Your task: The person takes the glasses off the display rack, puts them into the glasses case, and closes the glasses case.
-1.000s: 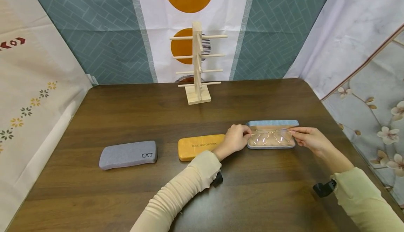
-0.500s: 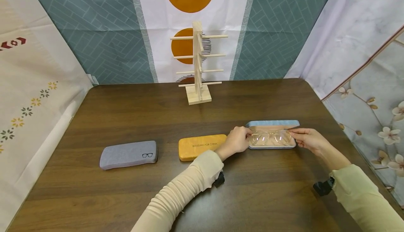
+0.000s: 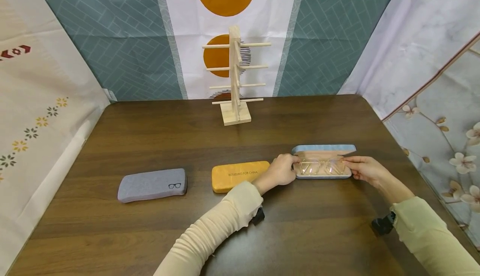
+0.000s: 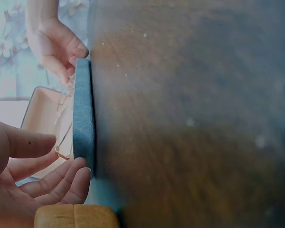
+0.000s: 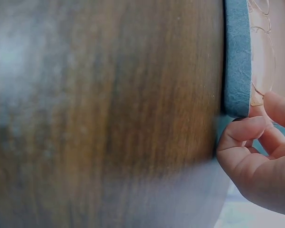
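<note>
Thin gold-rimmed glasses (image 3: 323, 166) with clear lenses lie low inside an open blue glasses case (image 3: 323, 176) with a peach lining. My left hand (image 3: 283, 169) pinches one end of the frame between thumb and index finger, its other fingers beside the case's end. At the opposite end my right hand (image 3: 369, 171) holds the frame's other corner with thumb and index finger. The left wrist view shows a gold hinge end close to the left thumb (image 4: 38, 144). In the right wrist view, the right fingers (image 5: 247, 130) are bent by the case's corner.
A yellow glasses case (image 3: 238, 176) lies shut just left of my left hand. Farther left is a grey glasses case (image 3: 153, 185), also shut. A wooden peg stand (image 3: 235, 76) rises at the back of the brown table (image 3: 168, 138).
The glasses have sunk slightly deeper into the blue case, both hands going down with them. The other cases and the stand have stayed put.
</note>
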{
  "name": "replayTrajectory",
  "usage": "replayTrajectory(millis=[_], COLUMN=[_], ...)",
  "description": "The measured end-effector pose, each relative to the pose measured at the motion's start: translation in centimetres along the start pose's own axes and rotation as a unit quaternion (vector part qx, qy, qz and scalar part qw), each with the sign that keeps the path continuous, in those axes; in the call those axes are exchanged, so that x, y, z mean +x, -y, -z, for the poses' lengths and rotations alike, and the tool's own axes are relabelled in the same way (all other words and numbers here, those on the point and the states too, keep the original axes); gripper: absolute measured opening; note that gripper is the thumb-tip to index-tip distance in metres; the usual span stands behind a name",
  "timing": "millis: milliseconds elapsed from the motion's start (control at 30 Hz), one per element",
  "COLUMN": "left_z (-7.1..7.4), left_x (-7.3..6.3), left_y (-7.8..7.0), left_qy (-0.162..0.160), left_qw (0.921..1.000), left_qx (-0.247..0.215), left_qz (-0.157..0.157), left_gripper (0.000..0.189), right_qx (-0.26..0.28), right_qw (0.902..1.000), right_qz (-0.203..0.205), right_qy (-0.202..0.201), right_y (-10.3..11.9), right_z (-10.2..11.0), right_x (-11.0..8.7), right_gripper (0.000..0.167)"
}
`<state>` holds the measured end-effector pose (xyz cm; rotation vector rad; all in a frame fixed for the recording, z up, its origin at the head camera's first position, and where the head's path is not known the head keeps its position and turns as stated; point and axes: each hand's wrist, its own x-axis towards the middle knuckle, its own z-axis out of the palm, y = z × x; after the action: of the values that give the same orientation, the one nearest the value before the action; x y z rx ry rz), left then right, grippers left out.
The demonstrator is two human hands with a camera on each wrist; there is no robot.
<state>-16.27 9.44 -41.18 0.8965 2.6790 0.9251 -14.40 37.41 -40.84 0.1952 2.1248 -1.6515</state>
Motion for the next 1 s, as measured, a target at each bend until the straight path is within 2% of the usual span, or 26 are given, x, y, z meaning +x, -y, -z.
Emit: replayTrajectory(millis=[233, 433, 667, 800, 867, 1000], left_z=[0.8, 1.3, 2.1, 2.3, 2.4, 2.8], left_x=[-0.5, -1.1, -1.2, -1.2, -1.2, -0.8], left_y=[-0.2, -0.4, -0.2, -0.2, -0.2, -0.3], left_qy=[-0.005, -0.014, -0.073, -0.106, -0.120, -0.129], left_qw=[0.9992, 0.9978, 0.9933, 0.9892, 0.9877, 0.9887], left_qx=[-0.023, -0.045, -0.062, -0.082, -0.084, -0.064], left_qz=[-0.031, -0.046, -0.066, -0.059, -0.054, -0.041], left_gripper=[0.031, 0.030, 0.023, 0.018, 0.018, 0.029], right_qx=[-0.026, -0.043, -0.042, -0.053, -0.067, -0.113], right_qw=[0.9995, 0.9986, 0.9979, 0.9957, 0.9925, 0.9833], right_qz=[0.013, 0.021, 0.027, 0.024, 0.030, 0.055], right_qy=[-0.015, -0.024, -0.040, -0.073, -0.097, -0.132], right_y=[0.1, -0.1, 0.1, 0.0, 0.1, 0.6], right_z=[0.1, 0.1, 0.4, 0.5, 0.5, 0.6], right_x=[0.2, 0.1, -0.1, -0.3, -0.3, -0.4], right_gripper=[0.023, 0.021, 0.014, 0.013, 0.020, 0.052])
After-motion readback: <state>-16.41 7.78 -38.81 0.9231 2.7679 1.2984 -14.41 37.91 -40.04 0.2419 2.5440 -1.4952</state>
